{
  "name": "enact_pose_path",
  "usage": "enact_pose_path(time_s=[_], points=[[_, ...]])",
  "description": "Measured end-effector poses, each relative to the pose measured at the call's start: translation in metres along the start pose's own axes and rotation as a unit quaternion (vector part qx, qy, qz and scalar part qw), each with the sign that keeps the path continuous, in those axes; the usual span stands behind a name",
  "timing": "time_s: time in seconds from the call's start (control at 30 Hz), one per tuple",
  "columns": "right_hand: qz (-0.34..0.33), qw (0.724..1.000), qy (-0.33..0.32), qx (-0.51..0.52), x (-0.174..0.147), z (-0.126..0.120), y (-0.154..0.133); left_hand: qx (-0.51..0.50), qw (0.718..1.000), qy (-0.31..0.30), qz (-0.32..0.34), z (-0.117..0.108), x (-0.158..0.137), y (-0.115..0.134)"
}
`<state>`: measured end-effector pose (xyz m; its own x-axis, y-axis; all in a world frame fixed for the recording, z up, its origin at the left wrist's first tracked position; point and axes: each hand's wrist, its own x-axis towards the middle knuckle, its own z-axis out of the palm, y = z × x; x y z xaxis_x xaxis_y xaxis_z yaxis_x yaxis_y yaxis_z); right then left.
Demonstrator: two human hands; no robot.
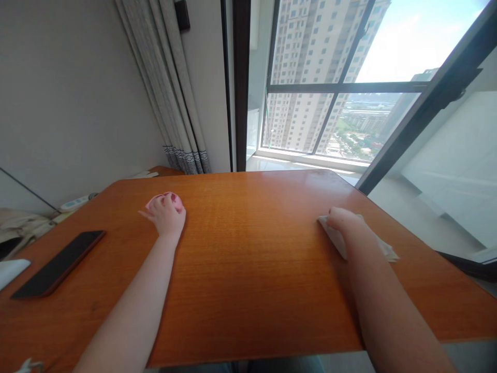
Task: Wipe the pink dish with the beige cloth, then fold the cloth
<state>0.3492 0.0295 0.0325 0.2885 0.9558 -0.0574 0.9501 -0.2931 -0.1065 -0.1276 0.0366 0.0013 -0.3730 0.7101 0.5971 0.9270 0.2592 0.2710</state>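
Note:
On the left part of the wooden table (240,248), my left hand (166,213) is closed over a small pink object (176,201), mostly hidden under the fingers, so its kind cannot be made out. Toward the table's right side, my right hand (344,220) rests on a pale, flat cloth or tissue (337,239). The fingers of that hand curl downward at the cloth's far left edge, and the forearm covers part of it.
A dark flat slab with a brown edge (60,264) lies at the left, with a white item (13,270) beyond it. A white remote-like object (75,202) sits near the wall. Behind the table are a grey curtain (171,88) and a large window (310,88).

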Motion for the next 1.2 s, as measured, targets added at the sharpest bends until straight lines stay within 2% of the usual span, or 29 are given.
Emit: enact_pose_path(time_s=[0.1, 0.17, 0.23, 0.27, 0.3, 0.33, 0.4, 0.43, 0.47, 0.5, 0.53, 0.63, 0.7, 0.8, 0.87, 0.97, 1.1, 1.2], points=[[0.025, 0.991, -0.127, -0.023, -0.004, -0.001, -0.014, -0.059, 0.995, 0.05, 0.07, -0.006, -0.005, 0.016], [0.004, 0.989, -0.14, 0.037, -0.012, 0.004, -0.034, -0.096, 0.984, 0.049, 0.14, -0.012, -0.011, 0.032], [-0.013, 0.981, -0.123, 0.147, -0.024, 0.012, -0.062, -0.145, 0.962, 0.025, 0.231, -0.02, -0.022, 0.053], [-0.019, 0.969, -0.115, 0.215, -0.032, 0.017, -0.077, -0.175, 0.943, -0.001, 0.283, -0.025, -0.029, 0.065], [-0.037, 0.946, -0.107, 0.305, -0.04, 0.022, -0.093, -0.208, 0.916, -0.041, 0.341, -0.031, -0.037, 0.076], [-0.061, 0.898, -0.114, 0.421, -0.048, 0.027, -0.108, -0.238, 0.881, -0.094, 0.399, -0.036, -0.047, 0.088], [-0.113, 0.747, -0.195, 0.625, -0.06, 0.033, -0.132, -0.267, 0.8, -0.219, 0.491, -0.047, -0.068, 0.108], [-0.119, 0.686, -0.198, 0.689, -0.063, 0.035, -0.14, -0.268, 0.77, -0.27, 0.513, -0.051, -0.078, 0.116], [-0.124, 0.645, -0.184, 0.731, -0.064, 0.037, -0.144, -0.266, 0.749, -0.306, 0.524, -0.054, -0.087, 0.122], [-0.125, 0.63, -0.151, 0.752, -0.062, 0.038, -0.144, -0.257, 0.741, -0.331, 0.524, -0.055, -0.095, 0.126], [-0.123, 0.633, -0.107, 0.757, -0.058, 0.04, -0.142, -0.243, 0.742, -0.352, 0.516, -0.056, -0.101, 0.128], [-0.103, 0.682, -0.015, 0.724, -0.037, 0.049, -0.128, -0.208, 0.752, -0.404, 0.478, -0.055, -0.105, 0.126], [-0.078, 0.714, 0.003, 0.696, -0.023, 0.059, -0.12, -0.211, 0.762, -0.425, 0.44, -0.055, -0.1, 0.118], [-0.082, 0.755, 0.006, 0.651, -0.013, 0.071, -0.116, -0.21, 0.813, -0.41, 0.356, -0.059, -0.094, 0.095], [-0.112, 0.781, 0.005, 0.615, -0.012, 0.077, -0.118, -0.186, 0.85, -0.385, 0.308, -0.064, -0.094, 0.069], [-0.156, 0.818, 0.023, 0.553, -0.016, 0.08, -0.123, -0.153, 0.884, -0.361, 0.254, -0.072, -0.096, 0.019], [-0.195, 0.849, 0.038, 0.489, -0.023, 0.079, -0.129, -0.066, 0.934, -0.305, 0.175, -0.076, -0.086, -0.053], [-0.219, 0.867, 0.023, 0.447, -0.028, 0.077, -0.13, -0.025, 0.944, -0.302, 0.131, -0.075, -0.072, -0.092]])
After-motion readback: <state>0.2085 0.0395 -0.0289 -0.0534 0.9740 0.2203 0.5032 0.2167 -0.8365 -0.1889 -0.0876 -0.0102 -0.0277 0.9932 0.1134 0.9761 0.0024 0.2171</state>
